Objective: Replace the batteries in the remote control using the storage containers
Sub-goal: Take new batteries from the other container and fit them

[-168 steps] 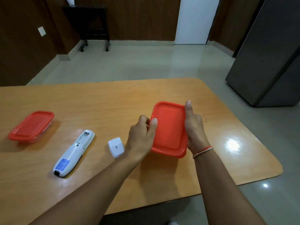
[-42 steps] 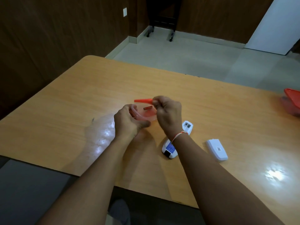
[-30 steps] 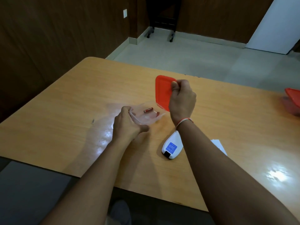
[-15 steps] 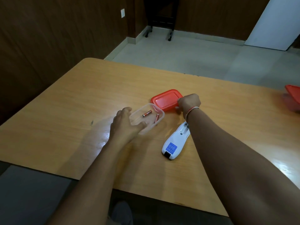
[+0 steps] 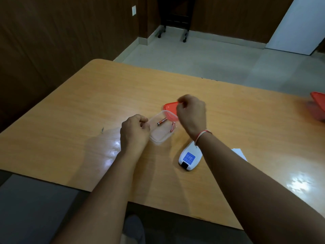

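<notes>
Batteries (image 5: pixel 162 121), two of them, lie loose in the clear container (image 5: pixel 161 128), which the left hand (image 5: pixel 134 132) steadies at its near rim, fingers curled against it. The right hand (image 5: pixel 191 112) hovers loosely closed and empty just beyond them, over the red lid (image 5: pixel 169 108) set aside on the table (image 5: pixel 88 103), probably to clear access; the remote (image 5: pixel 189 156) waits nearby.

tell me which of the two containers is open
The clear container by the left hand, holding two batteries, its red lid off behind it. The other container, at the table's far right edge, has its lid on.
</notes>
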